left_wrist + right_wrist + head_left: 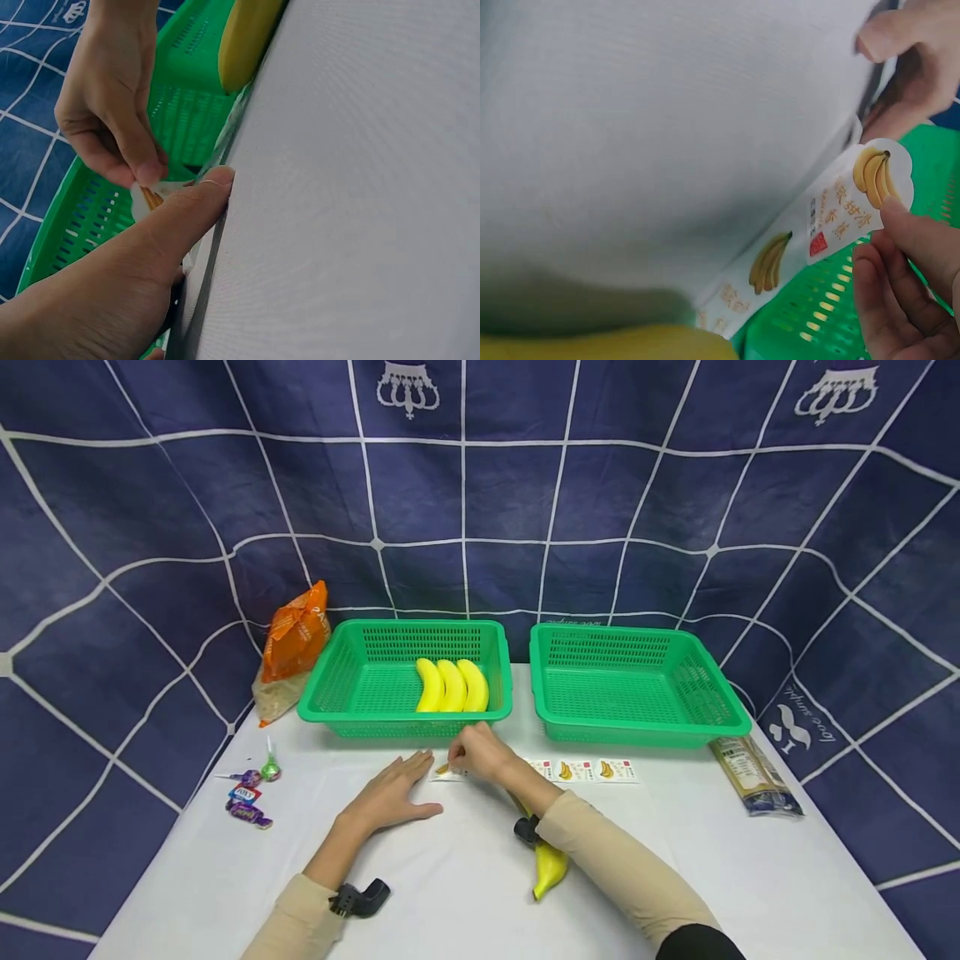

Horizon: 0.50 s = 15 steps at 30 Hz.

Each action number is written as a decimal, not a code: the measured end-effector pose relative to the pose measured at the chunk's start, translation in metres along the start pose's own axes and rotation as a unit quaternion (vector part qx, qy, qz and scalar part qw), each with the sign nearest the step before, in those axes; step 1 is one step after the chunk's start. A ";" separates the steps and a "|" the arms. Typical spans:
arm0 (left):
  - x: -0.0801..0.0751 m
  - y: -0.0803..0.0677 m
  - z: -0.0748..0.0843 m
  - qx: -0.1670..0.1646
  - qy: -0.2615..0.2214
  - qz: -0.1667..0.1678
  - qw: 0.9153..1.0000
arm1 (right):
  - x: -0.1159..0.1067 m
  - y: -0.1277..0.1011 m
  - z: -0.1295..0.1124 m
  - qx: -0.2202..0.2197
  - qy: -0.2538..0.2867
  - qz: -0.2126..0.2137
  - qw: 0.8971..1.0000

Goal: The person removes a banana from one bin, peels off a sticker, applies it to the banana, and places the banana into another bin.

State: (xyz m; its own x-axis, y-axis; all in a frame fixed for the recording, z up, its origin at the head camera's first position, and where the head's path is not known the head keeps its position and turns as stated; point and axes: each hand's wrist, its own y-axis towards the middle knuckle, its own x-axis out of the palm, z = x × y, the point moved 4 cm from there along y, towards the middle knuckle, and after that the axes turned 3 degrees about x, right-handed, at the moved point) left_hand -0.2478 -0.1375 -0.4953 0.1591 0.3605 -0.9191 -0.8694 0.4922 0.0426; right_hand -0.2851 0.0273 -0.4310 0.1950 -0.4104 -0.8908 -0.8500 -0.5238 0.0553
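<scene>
My right hand (483,752) pinches the edge of a banana sticker (840,202) between thumb and finger. That sticker's rounded end is lifted off the white strip of stickers (573,771), which runs to the right across the table. My left hand (390,793) lies on the table with straight fingers and thumb spread, its fingertips at the left end of the strip. A loose banana (551,864) lies under my right forearm, partly hidden by it.
A green basket (337,718) with three bananas (452,686) stands behind the hands; another green basket (645,731) is at its right. Lollipops and wrapped candy (247,812) lie left. An orange bag (295,635) and a clear packet (756,777) stand at the sides.
</scene>
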 end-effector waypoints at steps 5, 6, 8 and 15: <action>0.000 0.000 0.000 0.003 -0.004 -0.002 1.000 | -0.011 -0.007 -0.004 -0.018 0.010 0.013 1.000; 0.001 0.000 0.000 0.003 -0.003 -0.003 1.000 | -0.013 -0.008 -0.004 -0.021 0.011 0.014 1.000; 0.001 0.000 0.000 0.005 -0.002 -0.003 1.000 | -0.016 -0.011 -0.005 -0.021 0.013 0.015 1.000; 0.002 0.000 -0.001 0.011 -0.001 0.004 1.000 | -0.036 -0.025 -0.004 -0.012 0.048 0.032 0.998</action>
State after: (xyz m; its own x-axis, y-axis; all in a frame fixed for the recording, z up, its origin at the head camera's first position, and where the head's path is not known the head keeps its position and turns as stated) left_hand -0.2477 -0.1372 -0.4977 0.1529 0.3667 -0.9177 -0.8602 0.5065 0.0590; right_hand -0.2686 0.0525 -0.3987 0.1869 -0.5126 -0.8380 -0.8504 -0.5115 0.1232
